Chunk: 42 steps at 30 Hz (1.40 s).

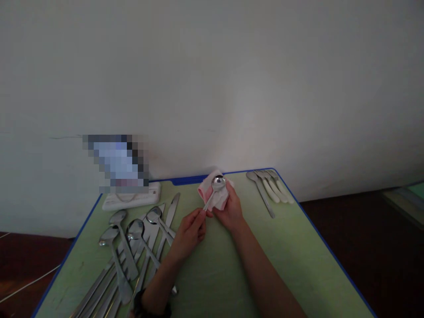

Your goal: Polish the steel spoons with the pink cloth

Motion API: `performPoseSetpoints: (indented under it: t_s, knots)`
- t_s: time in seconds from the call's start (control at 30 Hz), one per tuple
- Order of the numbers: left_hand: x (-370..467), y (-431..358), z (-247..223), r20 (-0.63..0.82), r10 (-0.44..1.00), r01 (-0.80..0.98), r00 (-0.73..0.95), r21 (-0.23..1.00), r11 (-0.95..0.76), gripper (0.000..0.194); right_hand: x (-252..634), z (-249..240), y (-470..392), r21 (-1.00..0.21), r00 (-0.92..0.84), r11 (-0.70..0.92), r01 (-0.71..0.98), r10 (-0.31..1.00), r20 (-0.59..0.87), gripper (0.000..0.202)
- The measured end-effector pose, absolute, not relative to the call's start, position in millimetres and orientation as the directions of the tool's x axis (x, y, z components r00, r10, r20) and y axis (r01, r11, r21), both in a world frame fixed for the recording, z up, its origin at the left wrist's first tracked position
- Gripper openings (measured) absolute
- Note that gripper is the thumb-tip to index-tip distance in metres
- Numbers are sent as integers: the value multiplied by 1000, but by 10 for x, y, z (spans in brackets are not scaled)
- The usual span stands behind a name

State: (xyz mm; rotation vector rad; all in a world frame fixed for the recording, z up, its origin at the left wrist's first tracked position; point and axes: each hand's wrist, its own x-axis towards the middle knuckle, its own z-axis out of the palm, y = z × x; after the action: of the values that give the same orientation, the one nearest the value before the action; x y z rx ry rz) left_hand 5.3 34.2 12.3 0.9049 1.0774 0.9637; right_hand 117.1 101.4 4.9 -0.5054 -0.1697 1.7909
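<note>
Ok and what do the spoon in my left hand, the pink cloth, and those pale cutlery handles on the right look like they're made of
Spoon: likely polished stainless steel; its bowl shines like a mirror.
Cloth: probably soft fabric, matte and limply folded; the fibre can't be told.
Pale handles: perhaps plastic, given their smooth, even cream colour, but that's uncertain.

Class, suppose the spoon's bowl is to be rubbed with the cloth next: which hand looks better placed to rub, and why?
The right hand, probably: it holds the pink-and-white cloth behind the bowl of the spoon. The left hand grips the handle, so it seems better suited to steadying.
</note>
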Motion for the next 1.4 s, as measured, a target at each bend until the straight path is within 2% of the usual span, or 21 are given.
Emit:
performPoseSetpoints:
  t_s: [0.4, 0.63, 0.87, 1.1, 1.27, 1.4]
  knots:
    - [24, 370, 107, -313, 926, -194, 211, 915, 354, 37, 1147, -34, 1065, -404, -231, -354, -843, 918, -323, 23]
    - [6, 390, 138, -335, 920, -212, 205, 902, 376, 39, 1155, -28, 1077, -437, -172, -301, -848, 935, -310, 20]
    - [23, 390, 101, -318, 929, -161, 189, 923, 349, 43, 1232, 65, 1087, -360, -116, -210, -909, 957, -265, 22]
    - [21, 391, 77, -309, 935, -157, 176, 929, 337, 44, 1374, 122, 1009, -215, -229, -288, -933, 937, -263, 49]
    - [24, 384, 73, -299, 937, -143, 179, 934, 326, 41, 1334, 62, 1059, -316, -204, -280, -906, 946, -252, 21]
    - [27, 383, 98, -282, 942, -134, 179, 942, 308, 40, 1206, 15, 1081, -408, -215, -306, -860, 943, -254, 13]
